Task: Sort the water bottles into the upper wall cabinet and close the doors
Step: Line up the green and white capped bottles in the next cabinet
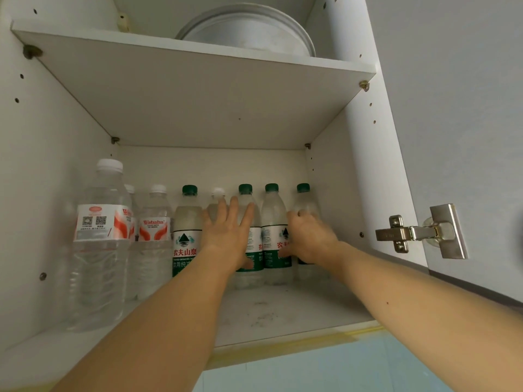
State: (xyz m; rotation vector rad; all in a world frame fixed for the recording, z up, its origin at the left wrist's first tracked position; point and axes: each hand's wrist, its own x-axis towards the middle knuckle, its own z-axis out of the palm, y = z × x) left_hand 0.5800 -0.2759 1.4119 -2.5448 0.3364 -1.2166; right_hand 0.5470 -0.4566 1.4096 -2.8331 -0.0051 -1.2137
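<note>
Lower compartment of the upper wall cabinet (334, 199) is viewed from below and in front; bottles are stood upright on its floor, long axes vertical, caps up.

Row as recorded, left to right: a large white-capped bottle (99, 244) nearest the front edge; two smaller white-capped bottles with red-and-white labels (154, 236) behind and beside it; a green-capped bottle (185, 236); a white-capped bottle (217, 199) further back, largely hidden; three more green-capped bottles, the rightmost (304, 199) near the right wall.

Left hand (229, 236): fingers straight and spread, nothing enclosed; the palm is laid flat against the green-capped bottle second in that group (245, 193), fingertips reaching toward the hidden white-capped one; contact with the latter cannot be confirmed.

Right hand (308, 239): fingers curled round the rightmost green-capped bottle at label height, thumb toward the neighbouring green-capped bottle (273, 222); a grip is judged likely, though the far side of the bottle is not visible.

Governing relation: the held bottle lies directly ahead of the right fingers, axis vertical, with the wall just to its right and a neighbour touching or nearly touching on its left; free room is therefore only forward or back. The right hand is the nearer; the left is judged to be steadying the row.

Right door (467, 108) is open, hinge (418, 233) exposed; closing is not yet done.
</note>
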